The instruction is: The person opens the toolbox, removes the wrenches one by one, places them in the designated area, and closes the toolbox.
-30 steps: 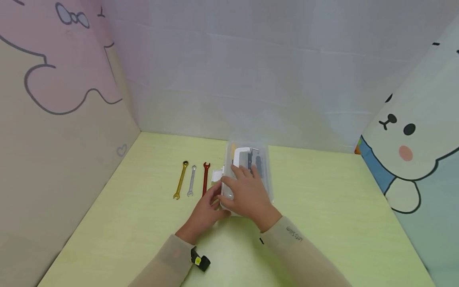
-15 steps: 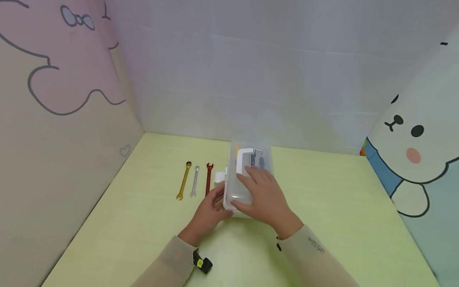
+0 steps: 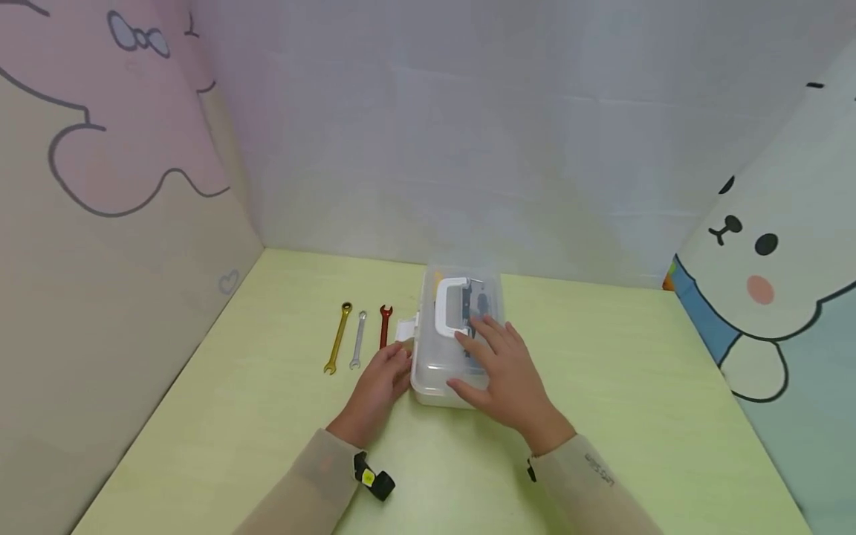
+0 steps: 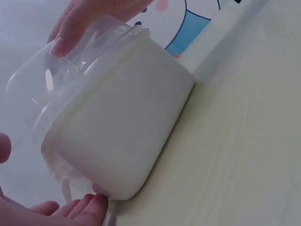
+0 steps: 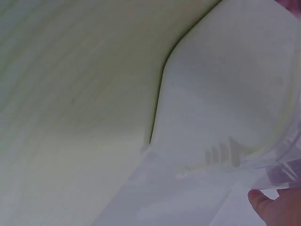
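A toolbox with a clear lid and a white base stands on the table, its lid down over the base. On top is a white carrying handle, and dark tools show dimly through the plastic. My right hand rests on the lid's right part, fingers spread. At the left side, my left hand touches the box beside a white latch that sticks outward. In the left wrist view the left fingertips lie against the base's lower corner.
Left of the box lie a gold wrench, a silver wrench and a red wrench, whose lower end is hidden by the left hand. A white curtain rises behind the table.
My right hand has slid rightward across the lid, uncovering more of the handle. The left hand has shifted slightly up along the box's left side, toward the latch.
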`<move>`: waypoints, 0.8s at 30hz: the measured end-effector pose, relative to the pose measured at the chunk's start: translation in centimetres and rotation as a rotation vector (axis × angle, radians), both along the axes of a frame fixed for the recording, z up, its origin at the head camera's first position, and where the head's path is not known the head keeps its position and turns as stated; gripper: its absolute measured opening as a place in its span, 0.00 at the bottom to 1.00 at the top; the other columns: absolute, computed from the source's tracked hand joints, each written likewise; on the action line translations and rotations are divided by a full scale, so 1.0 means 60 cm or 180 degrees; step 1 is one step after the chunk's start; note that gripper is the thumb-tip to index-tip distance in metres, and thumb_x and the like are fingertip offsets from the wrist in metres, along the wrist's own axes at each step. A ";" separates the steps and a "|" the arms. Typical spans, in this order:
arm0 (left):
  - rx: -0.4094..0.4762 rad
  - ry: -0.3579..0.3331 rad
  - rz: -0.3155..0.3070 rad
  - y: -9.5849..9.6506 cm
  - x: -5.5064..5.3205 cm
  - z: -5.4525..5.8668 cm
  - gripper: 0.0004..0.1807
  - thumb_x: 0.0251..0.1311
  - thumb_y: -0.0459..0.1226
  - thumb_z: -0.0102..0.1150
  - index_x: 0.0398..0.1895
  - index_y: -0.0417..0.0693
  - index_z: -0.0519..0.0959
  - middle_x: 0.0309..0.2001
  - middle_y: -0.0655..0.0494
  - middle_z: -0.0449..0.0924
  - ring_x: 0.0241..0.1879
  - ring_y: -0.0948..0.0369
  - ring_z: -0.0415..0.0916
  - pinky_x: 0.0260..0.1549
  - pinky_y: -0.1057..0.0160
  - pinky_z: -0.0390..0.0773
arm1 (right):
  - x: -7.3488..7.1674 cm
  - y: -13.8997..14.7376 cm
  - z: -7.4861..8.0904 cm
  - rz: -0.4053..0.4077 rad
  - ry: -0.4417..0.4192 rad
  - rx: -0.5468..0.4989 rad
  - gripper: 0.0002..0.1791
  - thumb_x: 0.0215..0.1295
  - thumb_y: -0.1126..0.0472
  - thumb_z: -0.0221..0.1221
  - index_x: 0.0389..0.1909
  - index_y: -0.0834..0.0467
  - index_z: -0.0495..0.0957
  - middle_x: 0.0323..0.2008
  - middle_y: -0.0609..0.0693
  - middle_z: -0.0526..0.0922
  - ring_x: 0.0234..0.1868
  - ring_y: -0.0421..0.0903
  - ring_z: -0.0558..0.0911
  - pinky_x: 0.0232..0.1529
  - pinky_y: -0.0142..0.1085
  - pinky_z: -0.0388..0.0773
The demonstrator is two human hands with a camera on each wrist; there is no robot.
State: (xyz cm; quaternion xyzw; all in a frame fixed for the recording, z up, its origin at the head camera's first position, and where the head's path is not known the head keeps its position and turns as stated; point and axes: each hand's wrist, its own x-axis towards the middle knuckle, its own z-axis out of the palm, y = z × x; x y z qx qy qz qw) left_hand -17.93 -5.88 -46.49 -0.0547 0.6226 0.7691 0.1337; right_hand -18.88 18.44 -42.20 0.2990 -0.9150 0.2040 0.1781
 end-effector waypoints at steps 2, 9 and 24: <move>0.0242 -0.0141 0.0143 0.003 -0.004 0.001 0.32 0.81 0.45 0.46 0.79 0.40 0.53 0.74 0.41 0.62 0.73 0.48 0.63 0.69 0.53 0.67 | 0.000 0.000 -0.001 0.0015 -0.0007 -0.0041 0.38 0.58 0.39 0.70 0.66 0.55 0.79 0.70 0.60 0.72 0.74 0.61 0.66 0.75 0.61 0.54; 0.0661 -0.0369 0.0377 0.006 -0.023 0.002 0.39 0.81 0.50 0.42 0.81 0.37 0.44 0.75 0.35 0.58 0.74 0.44 0.61 0.70 0.51 0.66 | -0.001 0.001 -0.004 -0.0011 -0.0057 -0.0041 0.39 0.58 0.38 0.70 0.67 0.54 0.78 0.71 0.59 0.72 0.74 0.60 0.65 0.75 0.60 0.53; 0.1084 -0.0215 0.0749 0.010 -0.060 0.026 0.33 0.82 0.49 0.36 0.77 0.33 0.57 0.70 0.32 0.64 0.69 0.43 0.67 0.67 0.52 0.71 | 0.000 -0.003 -0.002 -0.0030 -0.0084 -0.0058 0.39 0.58 0.38 0.70 0.66 0.54 0.79 0.71 0.59 0.72 0.75 0.60 0.65 0.75 0.60 0.52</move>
